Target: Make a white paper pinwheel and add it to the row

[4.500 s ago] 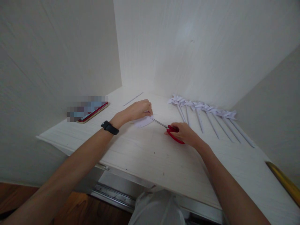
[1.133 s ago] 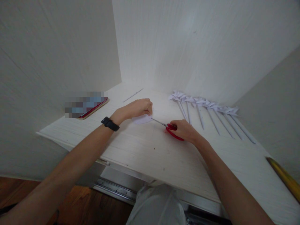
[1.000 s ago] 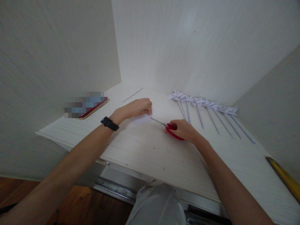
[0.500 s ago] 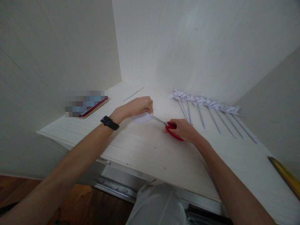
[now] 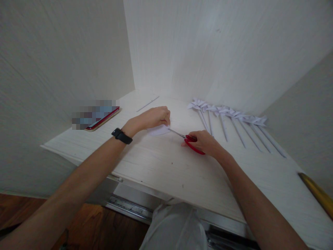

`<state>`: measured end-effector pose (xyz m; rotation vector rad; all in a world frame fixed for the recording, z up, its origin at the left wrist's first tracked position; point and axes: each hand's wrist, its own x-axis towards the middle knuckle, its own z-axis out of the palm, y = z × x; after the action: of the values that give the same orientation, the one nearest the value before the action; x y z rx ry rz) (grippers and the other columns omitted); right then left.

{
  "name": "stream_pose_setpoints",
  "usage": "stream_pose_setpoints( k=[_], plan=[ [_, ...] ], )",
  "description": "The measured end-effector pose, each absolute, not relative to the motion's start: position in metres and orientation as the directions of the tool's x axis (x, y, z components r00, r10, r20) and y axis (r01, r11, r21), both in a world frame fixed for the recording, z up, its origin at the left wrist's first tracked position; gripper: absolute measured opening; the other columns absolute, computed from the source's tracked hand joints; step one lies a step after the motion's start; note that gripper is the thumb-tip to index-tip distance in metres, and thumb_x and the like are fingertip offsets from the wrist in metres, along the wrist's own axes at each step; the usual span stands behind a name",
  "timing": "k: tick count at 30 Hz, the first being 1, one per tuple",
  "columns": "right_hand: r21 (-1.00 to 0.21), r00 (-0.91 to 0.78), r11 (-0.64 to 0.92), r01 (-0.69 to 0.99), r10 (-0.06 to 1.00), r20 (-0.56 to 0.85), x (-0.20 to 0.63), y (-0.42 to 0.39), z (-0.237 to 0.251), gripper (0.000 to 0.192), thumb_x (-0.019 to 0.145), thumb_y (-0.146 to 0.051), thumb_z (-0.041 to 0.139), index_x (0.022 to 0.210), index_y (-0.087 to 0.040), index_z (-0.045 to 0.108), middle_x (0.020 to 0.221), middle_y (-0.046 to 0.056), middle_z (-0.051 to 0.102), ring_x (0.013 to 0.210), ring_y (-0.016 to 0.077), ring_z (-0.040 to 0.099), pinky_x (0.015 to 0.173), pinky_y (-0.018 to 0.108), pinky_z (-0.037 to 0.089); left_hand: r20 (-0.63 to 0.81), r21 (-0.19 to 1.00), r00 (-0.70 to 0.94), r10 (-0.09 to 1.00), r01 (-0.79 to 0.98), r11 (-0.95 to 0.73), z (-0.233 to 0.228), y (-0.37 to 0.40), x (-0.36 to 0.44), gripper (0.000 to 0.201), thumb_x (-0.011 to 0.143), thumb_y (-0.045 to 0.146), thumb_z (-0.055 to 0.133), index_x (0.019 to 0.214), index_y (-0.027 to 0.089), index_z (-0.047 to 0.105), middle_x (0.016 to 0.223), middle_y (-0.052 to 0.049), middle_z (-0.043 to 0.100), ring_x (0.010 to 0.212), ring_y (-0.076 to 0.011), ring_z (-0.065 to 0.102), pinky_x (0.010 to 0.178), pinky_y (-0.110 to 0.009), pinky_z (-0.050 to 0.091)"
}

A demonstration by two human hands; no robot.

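Note:
My left hand (image 5: 154, 117), with a black band on its wrist, pinches a small white piece of paper (image 5: 157, 130) that rests on the white desk (image 5: 166, 166). My right hand (image 5: 206, 143) grips red-handled scissors (image 5: 191, 143). Their metal blades point left and reach the paper's right edge, just under my left fingers. How far the blades are apart is too small to tell.
Several white paper pinwheels on sticks (image 5: 229, 121) lie in a row at the back right. A red phone (image 5: 102, 119) lies at the back left. A thin white stick (image 5: 147, 103) rests near the back corner. A gold bar (image 5: 316, 192) sits at the right edge. Walls enclose the desk.
Both hands have stayed almost in place at the paper. The scissors shifted only slightly against the paper's edge.

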<state>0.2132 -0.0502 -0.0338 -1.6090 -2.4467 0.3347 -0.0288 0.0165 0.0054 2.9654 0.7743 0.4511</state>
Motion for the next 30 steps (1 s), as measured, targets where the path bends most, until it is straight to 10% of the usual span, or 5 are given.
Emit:
stream_pose_setpoints(
  k=[30],
  plan=[
    [-0.203, -0.386, 0.385, 0.9, 0.922, 0.037, 0.2121, -0.0528, -0.029, 0.048, 0.077, -0.062, 0.048, 0.067, -0.017, 0.061, 0.062, 0.004, 0.061, 0.052, 0.0119, 0.045, 0.051, 0.026, 0.027, 0.275, 0.125, 0.851, 0.449, 0.431, -0.894, 0.0051, 0.0169, -0.0288, 0.021, 0.082, 0.011, 0.052, 0.078, 0.015, 0.072, 0.082, -0.007, 0.066, 0.081, -0.0151, 0.056, 0.075, -0.025, 0.041]
  ],
)
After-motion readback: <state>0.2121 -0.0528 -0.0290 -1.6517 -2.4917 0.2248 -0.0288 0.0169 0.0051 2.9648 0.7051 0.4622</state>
